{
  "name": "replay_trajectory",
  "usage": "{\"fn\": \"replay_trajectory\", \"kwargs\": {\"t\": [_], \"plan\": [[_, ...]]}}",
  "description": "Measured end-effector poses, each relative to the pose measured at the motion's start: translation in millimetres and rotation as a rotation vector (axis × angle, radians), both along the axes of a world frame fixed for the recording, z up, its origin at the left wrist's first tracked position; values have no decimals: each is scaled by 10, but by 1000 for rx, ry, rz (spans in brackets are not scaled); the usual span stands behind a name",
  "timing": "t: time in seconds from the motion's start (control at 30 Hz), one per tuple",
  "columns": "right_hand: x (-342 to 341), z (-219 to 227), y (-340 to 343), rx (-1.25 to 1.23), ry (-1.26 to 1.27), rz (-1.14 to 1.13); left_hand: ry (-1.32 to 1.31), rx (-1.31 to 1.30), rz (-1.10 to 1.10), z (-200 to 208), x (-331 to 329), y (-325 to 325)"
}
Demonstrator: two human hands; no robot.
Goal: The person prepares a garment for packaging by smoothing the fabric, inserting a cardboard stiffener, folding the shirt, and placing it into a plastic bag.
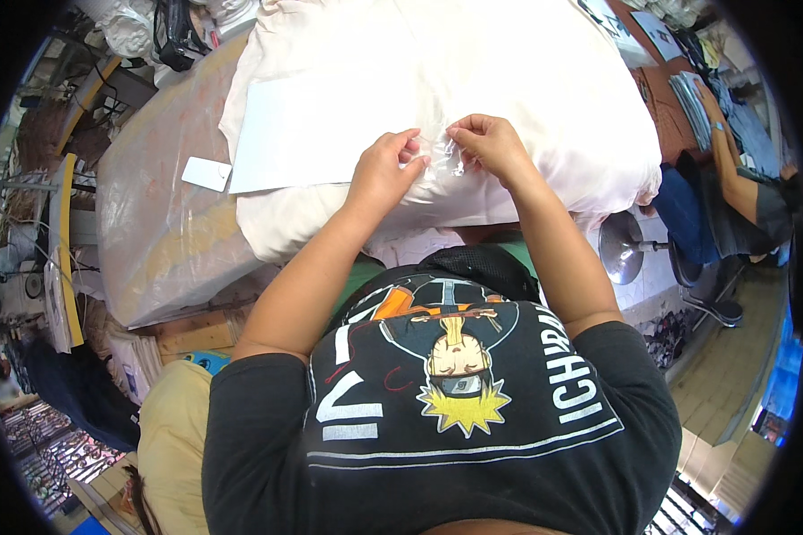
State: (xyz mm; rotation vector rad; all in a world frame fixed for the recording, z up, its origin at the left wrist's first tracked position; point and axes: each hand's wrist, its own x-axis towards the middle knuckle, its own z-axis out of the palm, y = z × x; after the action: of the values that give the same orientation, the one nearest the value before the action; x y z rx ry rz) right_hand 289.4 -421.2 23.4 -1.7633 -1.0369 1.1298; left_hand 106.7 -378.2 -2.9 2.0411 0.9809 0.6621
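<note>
My left hand (385, 169) and my right hand (486, 143) meet over a cream-white fabric pile (544, 98) on the table. Both pinch a clear thin plastic bag (437, 165) that lies crumpled between them, close to the pile's near edge. A flat white sheet (303, 134) lies on the fabric to the left of my left hand. A small white card (207, 174) sits just off the sheet's left corner.
The table is covered in clear plastic wrap (161, 223) at left. Another person sits at right, an arm (732, 160) reaching to stacked papers (687, 98). A round metal stool (620, 250) stands beside the table. A yellow cushion (174, 428) lies at lower left.
</note>
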Motion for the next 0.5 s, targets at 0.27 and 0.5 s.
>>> {"fn": "replay_trajectory", "kwargs": {"t": [0.27,0.5], "plan": [[-252,90,-232,451,-522,-110,-29,-37,16,0,15,-25],[-339,-100,-341,291,-850,26,-107,-162,-25,-33,60,-14]]}}
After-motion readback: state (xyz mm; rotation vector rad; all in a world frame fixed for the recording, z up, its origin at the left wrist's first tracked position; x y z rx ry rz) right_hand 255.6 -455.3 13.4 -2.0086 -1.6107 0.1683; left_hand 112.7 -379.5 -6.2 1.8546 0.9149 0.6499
